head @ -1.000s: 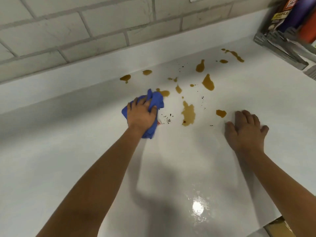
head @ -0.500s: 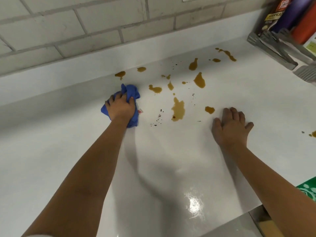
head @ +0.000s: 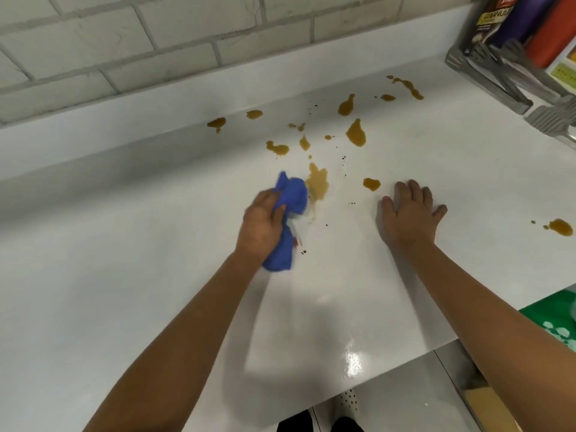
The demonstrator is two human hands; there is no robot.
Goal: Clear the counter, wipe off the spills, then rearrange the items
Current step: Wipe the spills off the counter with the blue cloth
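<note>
My left hand point(head: 261, 224) grips a bunched blue cloth point(head: 291, 198) and presses it on the white counter point(head: 124, 275). The cloth's upper end touches the left edge of a large brown spill point(head: 318, 182), which is smeared there. Several more brown spills lie behind it, such as a teardrop-shaped brown spill point(head: 356, 134) and a small brown spill point(head: 371, 183) just left of my right hand. My right hand point(head: 410, 215) rests flat on the counter with fingers spread, holding nothing. Another brown spill point(head: 560, 227) lies at the far right. Small dark specks dot the surface.
A grey metal rack point(head: 489, 73) with bottles and packets stands at the back right corner, with a grey spatula-like utensil point(head: 551, 118) beside it. A tiled wall point(head: 156, 35) runs behind the counter. A green object point(head: 554, 322) shows at the right edge.
My left hand swept the blue cloth left, then back right and nearer, reaching the big brown spill and smearing its edge. The right hand stayed flat on the counter.
</note>
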